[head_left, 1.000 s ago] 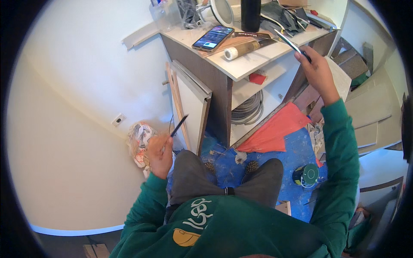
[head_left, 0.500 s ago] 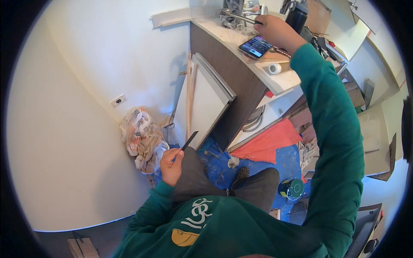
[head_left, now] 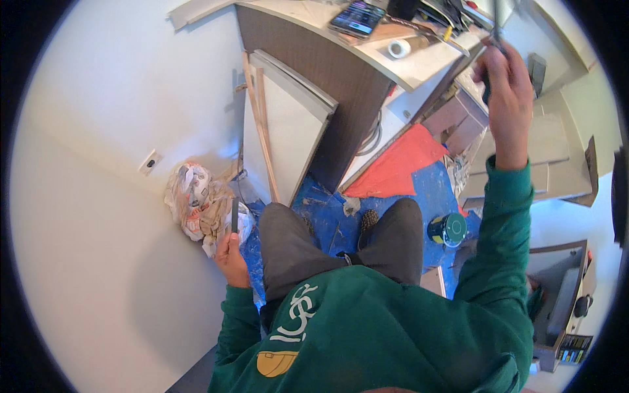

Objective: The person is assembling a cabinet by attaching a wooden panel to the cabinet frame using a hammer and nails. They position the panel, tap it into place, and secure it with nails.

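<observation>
In my left hand [head_left: 232, 261], low beside the wall, is a thin, dark flat strip [head_left: 235, 215] pinched between thumb and fingers and pointing upward. Its exact kind I cannot make out. My right hand [head_left: 510, 98] is raised at the upper right, fingers wrapped round the dark grip of what looks like a hammer [head_left: 496, 18]. Its metal shaft points up and is smeared by motion; the head lies out of view. Left of that hand, a phone [head_left: 357, 18] and a white roll [head_left: 399, 48] lie on the counter [head_left: 308, 14].
White panels [head_left: 288, 121] and wooden strips [head_left: 257, 124] lean against the counter's dark side. Crumpled bags [head_left: 196, 203] lie by the wall. A red cloth [head_left: 400, 167] and a green-lidded bucket [head_left: 447, 230] are on the blue floor covering [head_left: 429, 187]. Boards [head_left: 550, 141] stand at the right.
My right hand has moved from above the counter to the right and down, carrying the hammer. My left hand has shifted left, and its strip now stands more upright. The view has turned downward.
</observation>
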A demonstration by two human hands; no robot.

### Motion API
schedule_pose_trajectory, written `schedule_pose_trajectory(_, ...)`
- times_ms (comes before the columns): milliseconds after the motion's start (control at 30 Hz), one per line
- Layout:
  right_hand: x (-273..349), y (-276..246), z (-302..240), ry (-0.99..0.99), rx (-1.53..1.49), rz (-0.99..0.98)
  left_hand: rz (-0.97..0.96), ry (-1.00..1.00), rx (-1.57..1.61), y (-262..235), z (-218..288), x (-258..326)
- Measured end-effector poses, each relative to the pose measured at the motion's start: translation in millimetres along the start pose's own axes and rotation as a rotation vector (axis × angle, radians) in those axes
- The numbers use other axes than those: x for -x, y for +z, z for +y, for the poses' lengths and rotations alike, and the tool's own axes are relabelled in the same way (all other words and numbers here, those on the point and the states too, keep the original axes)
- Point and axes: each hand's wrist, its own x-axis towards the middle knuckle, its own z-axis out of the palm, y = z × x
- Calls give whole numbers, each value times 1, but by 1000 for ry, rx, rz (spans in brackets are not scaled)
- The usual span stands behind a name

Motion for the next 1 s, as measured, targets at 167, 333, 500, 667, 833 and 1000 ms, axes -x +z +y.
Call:
schedule_pose_trajectory(167, 152, -44, 48, 435, -108, 425, -6, 14, 169, 29, 7, -15)
schedule_pose_trajectory(333, 260, -68, 122, 931, -128, 416, -128, 35, 33, 68, 49, -7)
schedule_pose_trajectory(500, 310, -52, 153, 1188, -294, 257, -212, 67, 11, 93, 39, 0)
schedule_pose_trajectory(667, 317, -43, 161, 1299, -450, 256, -294, 130, -134, 115, 58, 26)
schedule_pose_trajectory(833, 329, -65, 174, 1323, -449, 201, -364, 181, -250, 124, 78, 34)
schedule_pose_trajectory(1000, 325, -75, 182, 1254, -476, 252, -378, 201, -218, 131, 73, 34)
